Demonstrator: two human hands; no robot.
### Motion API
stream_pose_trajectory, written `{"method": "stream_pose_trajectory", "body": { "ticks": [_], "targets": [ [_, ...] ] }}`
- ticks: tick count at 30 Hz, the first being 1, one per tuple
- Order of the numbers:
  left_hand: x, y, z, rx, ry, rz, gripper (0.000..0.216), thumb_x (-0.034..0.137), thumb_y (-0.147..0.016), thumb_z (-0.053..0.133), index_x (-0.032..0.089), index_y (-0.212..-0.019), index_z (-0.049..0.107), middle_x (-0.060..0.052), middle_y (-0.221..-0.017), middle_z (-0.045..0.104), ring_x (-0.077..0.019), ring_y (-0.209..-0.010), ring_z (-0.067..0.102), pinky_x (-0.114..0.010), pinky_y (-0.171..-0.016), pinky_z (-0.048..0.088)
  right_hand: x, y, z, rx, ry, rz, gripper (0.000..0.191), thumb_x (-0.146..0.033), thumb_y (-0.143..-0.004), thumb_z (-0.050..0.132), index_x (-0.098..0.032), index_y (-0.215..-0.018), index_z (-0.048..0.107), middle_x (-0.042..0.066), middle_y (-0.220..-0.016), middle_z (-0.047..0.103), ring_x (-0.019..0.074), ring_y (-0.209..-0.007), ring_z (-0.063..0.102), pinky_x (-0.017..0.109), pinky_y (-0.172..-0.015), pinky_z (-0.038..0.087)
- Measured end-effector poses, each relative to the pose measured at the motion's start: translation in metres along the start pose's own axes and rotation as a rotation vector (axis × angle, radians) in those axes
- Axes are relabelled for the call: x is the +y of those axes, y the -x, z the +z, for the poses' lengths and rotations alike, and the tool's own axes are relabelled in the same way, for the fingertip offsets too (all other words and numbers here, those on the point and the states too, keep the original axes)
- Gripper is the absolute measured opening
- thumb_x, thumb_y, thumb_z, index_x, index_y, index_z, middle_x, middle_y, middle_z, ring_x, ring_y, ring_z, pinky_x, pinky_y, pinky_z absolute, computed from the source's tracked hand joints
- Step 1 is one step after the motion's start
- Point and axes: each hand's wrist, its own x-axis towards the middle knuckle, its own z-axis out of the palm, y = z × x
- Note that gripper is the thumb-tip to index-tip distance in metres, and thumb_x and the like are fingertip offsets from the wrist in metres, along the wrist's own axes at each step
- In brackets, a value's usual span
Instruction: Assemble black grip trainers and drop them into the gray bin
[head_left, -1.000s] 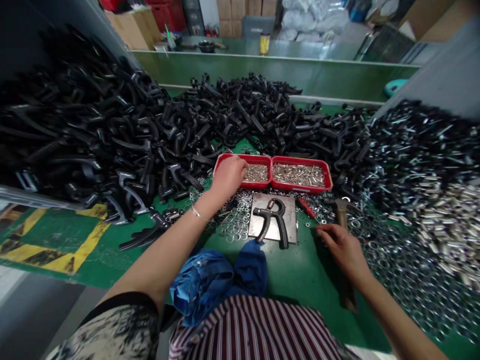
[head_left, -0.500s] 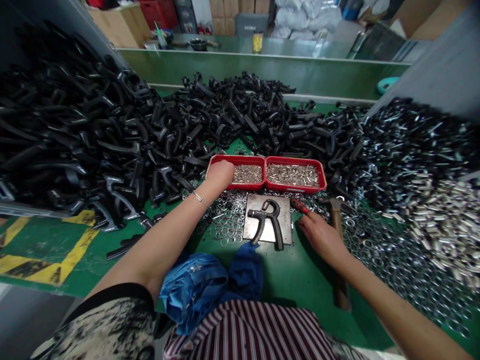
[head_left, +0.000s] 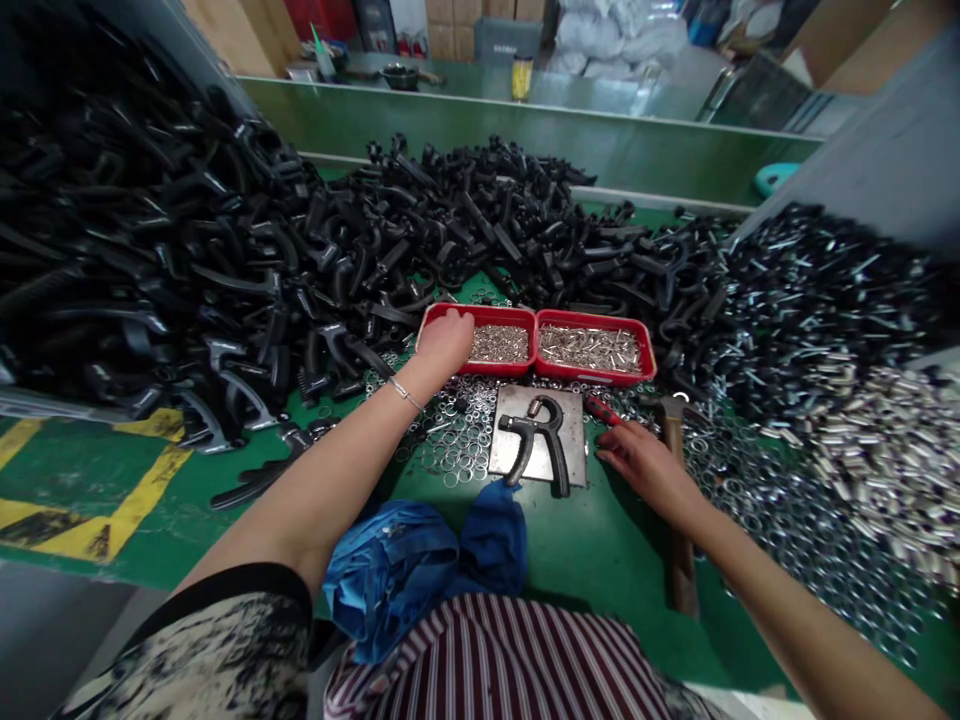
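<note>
My left hand (head_left: 448, 342) reaches into the left red tray (head_left: 501, 370), which holds small metal pieces. Its fingers are curled downward, and what they grip is hidden. My right hand (head_left: 646, 468) rests low over the table with fingers loosely apart, close to a red-handled tool (head_left: 602, 410); any contact is unclear. Between the hands a black hand grip strengthener (head_left: 555, 450) with a spring at its top lies on a square metal plate (head_left: 576, 470). Beside my right hand lies a wooden-handled hammer (head_left: 673, 432), partly under my forearm.
A second red tray (head_left: 649, 372) holds metal pins. Black handles (head_left: 480, 225) are heaped behind and to the left. Metal rings (head_left: 454, 440) lie around the plate. At right are piles of dark parts (head_left: 832, 270) and silver cylinders (head_left: 885, 440). Blue cloth (head_left: 397, 570) lies in front.
The view has shifted slightly. My left hand stays in the left tray with its fingers a little shifted. My right hand's fingers look slightly more spread; the grip strengthener stays on the plate.
</note>
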Motion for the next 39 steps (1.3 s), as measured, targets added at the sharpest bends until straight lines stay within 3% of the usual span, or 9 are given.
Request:
{"method": "stream_pose_trajectory", "body": {
  "ticks": [6, 12, 14, 18, 23, 25, 33, 39],
  "targets": [
    [0.001, 0.000, 0.000, -0.033, 0.047, -0.044, 0.034, 0.004, -0.090, 0.041, 0.002, -0.107, 0.070, -0.024, -0.106, 0.070, -0.0295, -0.104, 0.069, -0.038, -0.092, 0.054, -0.006, -0.008, -0.001, -0.027, 0.053, 0.003, 0.013, -0.027, -0.096, 0.047, -0.022, -0.089, 0.056, 0.009, -0.098, 0.060, 0.0231, -0.087, 0.062, 0.037, -0.077, 0.051],
    [0.003, 0.002, 0.002, 0.019, 0.078, -0.055, 0.035, 0.003, -0.093, 0.037, 0.000, -0.115, 0.064, -0.025, -0.113, 0.066, -0.0295, -0.107, 0.067, -0.038, -0.092, 0.053, -0.033, -0.015, -0.009, 0.023, -0.483, 0.218, 0.016, -0.039, -0.095, 0.051, -0.023, -0.094, 0.050, 0.001, -0.079, 0.063, 0.0183, -0.065, 0.065, 0.032, -0.063, 0.053],
    [0.003, 0.003, 0.002, 0.043, 0.089, -0.052, 0.036, 0.004, -0.094, 0.035, 0.000, -0.116, 0.063, -0.025, -0.116, 0.064, -0.0291, -0.108, 0.066, -0.038, -0.092, 0.053, -0.050, -0.024, -0.007, 0.012, -0.560, 0.192, 0.017, -0.040, -0.096, 0.050, -0.023, -0.095, 0.052, 0.001, -0.079, 0.064, 0.0181, -0.066, 0.065, 0.032, -0.064, 0.053],
    [-0.004, 0.008, 0.001, 0.100, 0.137, -0.054, 0.030, 0.014, -0.099, 0.037, 0.003, -0.111, 0.062, -0.022, -0.114, 0.063, -0.0261, -0.106, 0.064, -0.036, -0.093, 0.050, -0.072, -0.046, 0.007, 0.143, -0.290, -0.020, 0.016, -0.035, -0.097, 0.049, -0.022, -0.091, 0.058, 0.007, -0.088, 0.063, 0.0228, -0.084, 0.062, 0.038, -0.078, 0.052],
    [-0.004, 0.035, 0.000, 0.429, 0.529, 0.071, 0.017, 0.025, -0.099, 0.049, 0.015, -0.098, 0.063, -0.008, -0.102, 0.067, -0.0179, -0.101, 0.060, -0.032, -0.096, 0.046, -0.073, -0.056, 0.026, 0.197, -0.130, -0.192, 0.018, -0.029, -0.100, 0.044, -0.022, -0.097, 0.060, 0.011, -0.099, 0.060, 0.0250, -0.097, 0.057, 0.042, -0.088, 0.050],
    [0.005, 0.050, 0.001, 0.470, 0.670, 0.108, 0.014, 0.025, -0.098, 0.052, 0.017, -0.094, 0.063, -0.005, -0.097, 0.067, -0.0155, -0.095, 0.060, -0.030, -0.092, 0.047, -0.071, -0.054, 0.030, 0.205, -0.055, -0.207, 0.019, -0.028, -0.101, 0.043, -0.021, -0.100, 0.060, 0.012, -0.101, 0.060, 0.0259, -0.099, 0.056, 0.042, -0.089, 0.050],
    [0.034, 0.097, 0.010, 0.327, 0.991, 0.171, 0.011, 0.021, -0.094, 0.058, 0.020, -0.100, 0.068, -0.002, -0.098, 0.069, -0.0141, -0.092, 0.063, -0.029, -0.087, 0.050, -0.072, -0.045, 0.035, 0.154, 0.228, -0.217, 0.025, -0.022, -0.102, 0.038, -0.017, -0.104, 0.062, 0.015, -0.108, 0.061, 0.0277, -0.101, 0.053, 0.041, -0.088, 0.049],
    [0.041, 0.109, 0.012, 0.276, 1.011, 0.251, 0.015, 0.014, -0.091, 0.058, 0.021, -0.099, 0.068, -0.002, -0.100, 0.068, -0.0148, -0.097, 0.063, -0.030, -0.089, 0.051, -0.069, -0.042, 0.021, 0.054, 0.226, -0.251, 0.023, -0.023, -0.102, 0.038, -0.019, -0.110, 0.059, 0.014, -0.113, 0.060, 0.0261, -0.104, 0.054, 0.039, -0.088, 0.050]
  ]
}}
